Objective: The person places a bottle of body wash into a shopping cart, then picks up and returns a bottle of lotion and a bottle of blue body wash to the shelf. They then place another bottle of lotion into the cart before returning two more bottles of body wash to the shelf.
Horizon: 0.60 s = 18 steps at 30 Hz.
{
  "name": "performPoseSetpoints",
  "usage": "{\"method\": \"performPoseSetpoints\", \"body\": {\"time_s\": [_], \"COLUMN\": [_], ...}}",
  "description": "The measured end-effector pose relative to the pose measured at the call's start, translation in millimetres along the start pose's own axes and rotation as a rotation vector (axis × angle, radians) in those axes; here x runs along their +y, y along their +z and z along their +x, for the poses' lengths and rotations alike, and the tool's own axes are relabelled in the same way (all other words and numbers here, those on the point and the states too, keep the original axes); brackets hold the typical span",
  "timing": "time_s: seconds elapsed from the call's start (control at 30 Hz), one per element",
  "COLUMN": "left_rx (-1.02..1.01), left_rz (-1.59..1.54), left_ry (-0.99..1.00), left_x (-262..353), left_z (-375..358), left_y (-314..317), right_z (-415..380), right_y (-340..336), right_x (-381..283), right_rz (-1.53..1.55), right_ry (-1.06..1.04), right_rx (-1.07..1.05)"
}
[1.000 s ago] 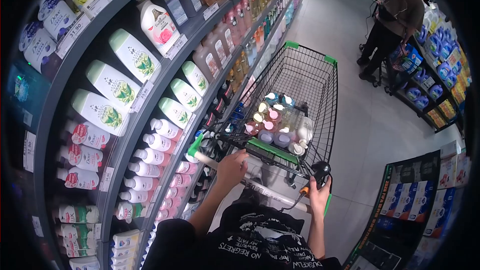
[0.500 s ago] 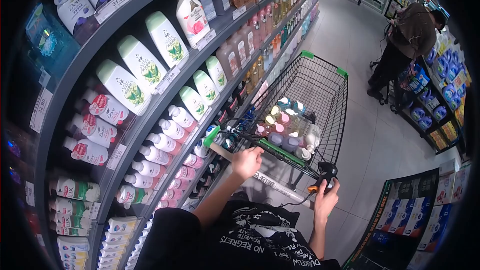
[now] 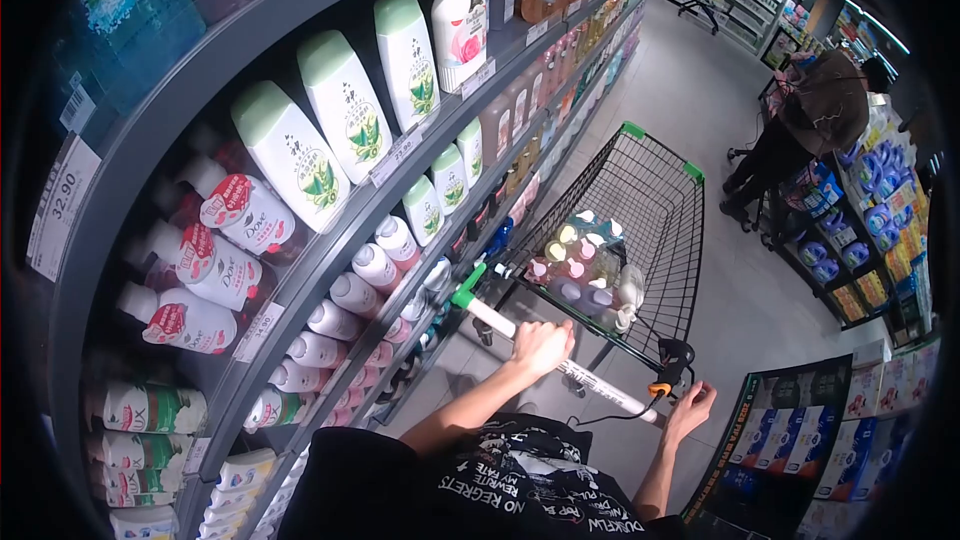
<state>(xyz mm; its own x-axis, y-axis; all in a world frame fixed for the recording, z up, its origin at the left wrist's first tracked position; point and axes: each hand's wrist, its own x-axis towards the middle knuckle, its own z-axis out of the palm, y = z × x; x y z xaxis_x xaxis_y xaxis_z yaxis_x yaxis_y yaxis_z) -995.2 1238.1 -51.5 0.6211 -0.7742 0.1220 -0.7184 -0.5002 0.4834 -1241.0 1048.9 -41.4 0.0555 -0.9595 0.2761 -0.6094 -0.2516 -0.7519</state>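
Observation:
My left hand [image 3: 543, 348] is wrapped round the pale handlebar [image 3: 608, 392] of a shopping cart [image 3: 640, 190]. Beyond the bar's right end, my right hand [image 3: 690, 412] has loosely bent fingers, with nothing visible in them. Just above it, a black and orange handheld scanner [image 3: 672, 368] sits at the cart's near right corner, its cable hanging below the bar. Inside the wire basket, several pump bottles [image 3: 580, 255] stand grouped at the near end, and a white bottle [image 3: 631, 286] is at their right.
A curved shelf [image 3: 330, 200] with bottles of body wash [image 3: 342, 105] runs along the left. A person [image 3: 815, 110] bends by a detergent display [image 3: 870, 210] at the right. A stand of boxed goods [image 3: 790, 435] is at the lower right. Grey floor [image 3: 680, 70] stretches ahead.
My right hand has let go of the scanner and moved right and down. The left hand has closed round the handlebar. The view has shifted, bringing the left shelf closer.

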Motion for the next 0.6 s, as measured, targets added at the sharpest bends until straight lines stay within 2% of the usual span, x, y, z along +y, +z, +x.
{"method": "performPoseSetpoints", "body": {"time_s": [0.17, 0.23, 0.27, 0.33, 0.4, 0.5, 0.6], "left_rx": [0.018, 0.019, 0.025, 0.065, 0.104, 0.122, 0.125], "left_rz": [-0.039, -0.028, -0.005, -0.013, -0.020, 0.003, -0.048], "left_ry": [0.048, 0.046, 0.044, 0.044, 0.043, 0.028, 0.030], "left_x": [-1, 0, 1, 2, 2, 4, 4], "left_z": [-7, -10, -12, -19, -25, -34, -44], "left_y": [0, -1, -1, -2, 0, -2, -10], "right_z": [-6, -8, -10, -13, -17, -21, -27], "right_y": [-2, -3, -5, -9, -12, -21, -28], "right_x": [3, 11, 11, 10, 9, 16, 8], "right_rz": [-0.042, -0.084, -0.098, 0.015, -0.015, 0.197, 0.242], "right_ry": [0.006, -0.140, -0.141, -0.021, -0.058, 0.049, 0.102], "right_rx": [-0.040, -0.009, -0.010, -0.054, -0.045, -0.124, -0.118]}}
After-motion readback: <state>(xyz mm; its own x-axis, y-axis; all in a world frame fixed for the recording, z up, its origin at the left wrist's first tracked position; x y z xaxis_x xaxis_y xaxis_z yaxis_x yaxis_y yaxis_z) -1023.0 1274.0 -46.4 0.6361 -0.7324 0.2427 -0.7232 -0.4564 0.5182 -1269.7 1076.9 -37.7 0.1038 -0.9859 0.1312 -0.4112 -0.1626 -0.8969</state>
